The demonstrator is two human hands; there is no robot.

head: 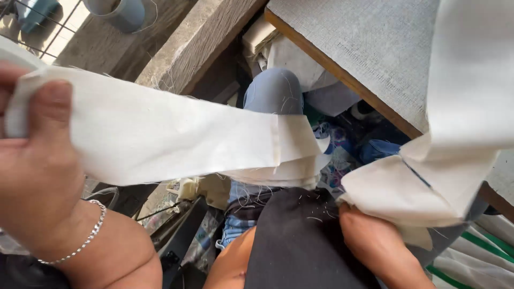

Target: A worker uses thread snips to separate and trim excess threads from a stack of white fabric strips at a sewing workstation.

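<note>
A left hand (37, 176), a thin silver chain bracelet (80, 241) at its wrist, pinches one end of a long strip of cream woven fabric (171, 134) at the far left of the frame, thumb pressed flat on the cloth. The strip runs taut toward the centre, where a stitched seam crosses it and folded layers hang below. At the lower right, the right hand (375, 241) is mostly covered by a bunched, folded mass of the same cream cloth (407, 192); it appears closed on the fabric from beneath, though its fingers are hidden. A broad white length of that cloth rises to the upper right corner. Beneath the hands, a lap in black cloth (300, 241) flecked with loose threads and a knee in pale blue denim (273, 91) fill the centre. A table (369, 53) with a coarse grey textured top and brown wooden edge occupies the upper right. A rough concrete ledge (198, 43) slants across the upper centre, a grey pipe (120, 10) at upper left.
</note>
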